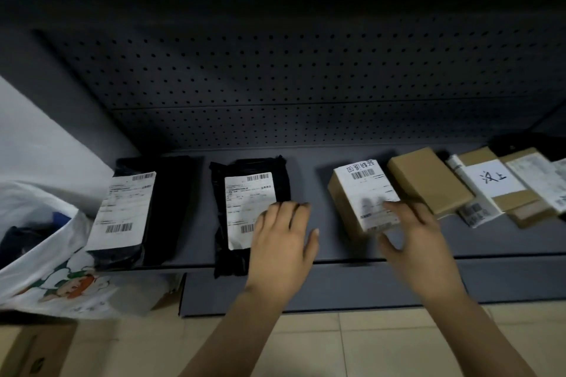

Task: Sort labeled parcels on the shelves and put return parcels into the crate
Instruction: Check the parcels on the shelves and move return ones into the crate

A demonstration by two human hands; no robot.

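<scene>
On the grey shelf (318,168) lie two black poly parcels with white labels: one at the left (128,211), one in the middle (245,208). My left hand (281,242) rests with straight fingers on the middle parcel's lower right corner. A small brown box with a white barcode label (361,193) sits to the right. My right hand (413,242) touches its near right edge with spread fingers, thumb below the box's front corner. A plain brown box (425,184) lies just beyond it.
Several more brown and white parcels (502,187) are stacked at the shelf's right end, one with a handwritten label. A white printed bag (52,254) with dark contents stands at the left. A cardboard box (30,349) sits on the tiled floor at the bottom left.
</scene>
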